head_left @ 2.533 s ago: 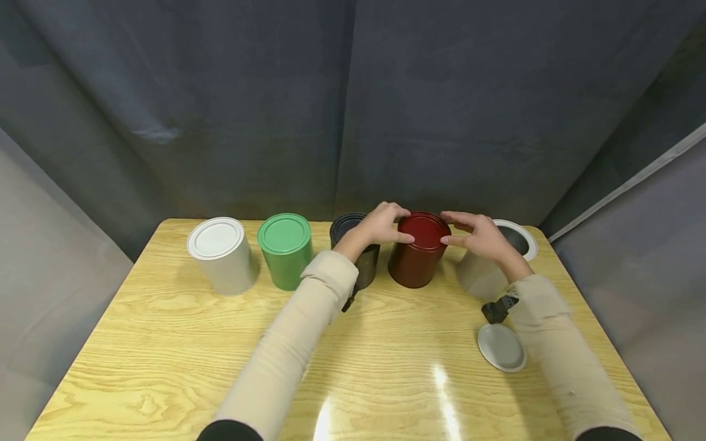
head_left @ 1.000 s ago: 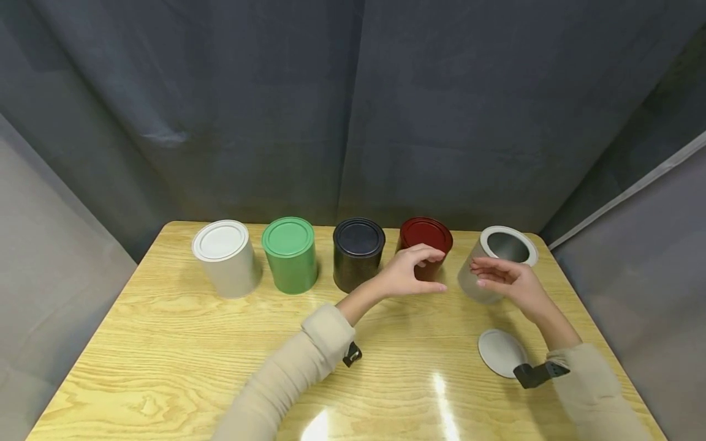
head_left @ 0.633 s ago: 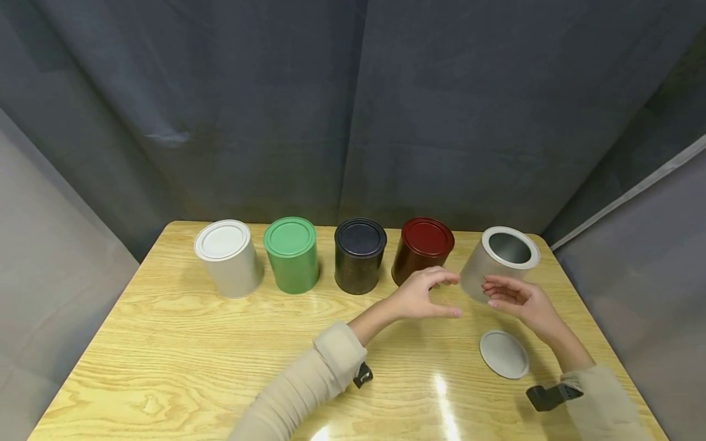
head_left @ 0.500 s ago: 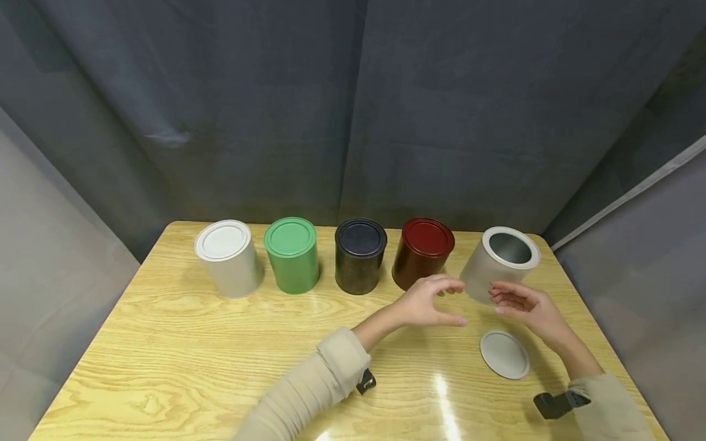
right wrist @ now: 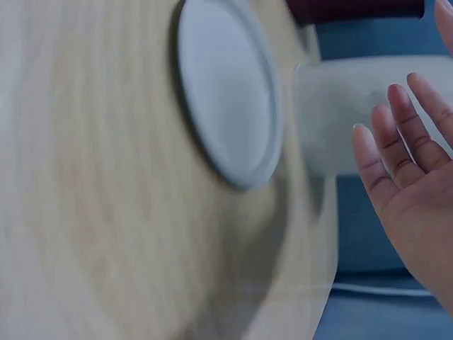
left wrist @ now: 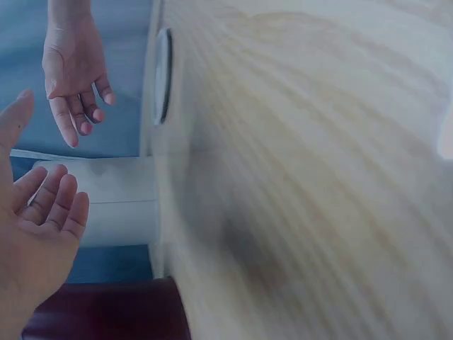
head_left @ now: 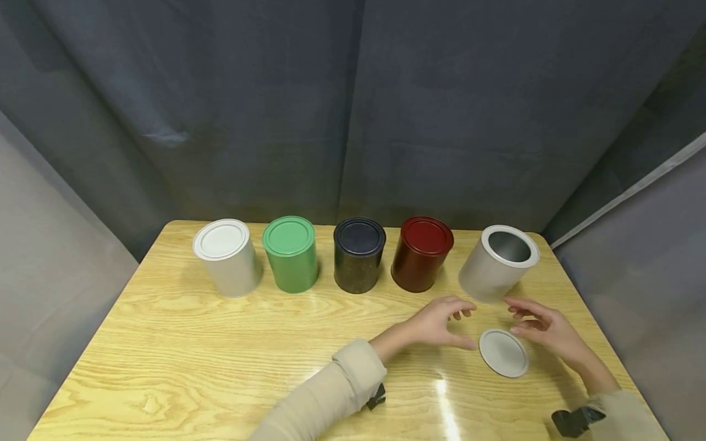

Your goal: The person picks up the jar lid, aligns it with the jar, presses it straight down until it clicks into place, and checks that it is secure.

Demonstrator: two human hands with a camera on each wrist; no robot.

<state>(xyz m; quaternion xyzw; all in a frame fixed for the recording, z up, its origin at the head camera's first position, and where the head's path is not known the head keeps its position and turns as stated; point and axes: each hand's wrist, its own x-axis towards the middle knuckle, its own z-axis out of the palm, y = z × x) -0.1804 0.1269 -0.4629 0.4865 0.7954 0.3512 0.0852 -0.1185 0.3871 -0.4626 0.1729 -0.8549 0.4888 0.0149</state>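
Note:
A round light grey lid (head_left: 504, 353) lies flat on the table in the head view, with a hand on each side of it. My left hand (head_left: 438, 323) hovers to its left, fingers relaxed and thumb apart, holding nothing. On the other side my right hand (head_left: 546, 331) hangs over the lid's right edge, fingers loosely bent and nothing in them. The right wrist view shows the lid (right wrist: 230, 92) on the wood below the right hand (right wrist: 417, 156). Just behind the hands stands a grey can (head_left: 491, 269) with its top uncovered, its dark inside showing.
Along the back edge of the wooden table (head_left: 220, 367) stand a white can (head_left: 228, 263), a green can (head_left: 292, 263), a black can (head_left: 358, 263) and a dark red can (head_left: 420, 260), all lidded. Dark grey curtains (head_left: 248, 110) hang behind them.
Both hands have left the dark red can's rim and moved toward me and to the right, down to the grey lid. The cans and lid stay in place.

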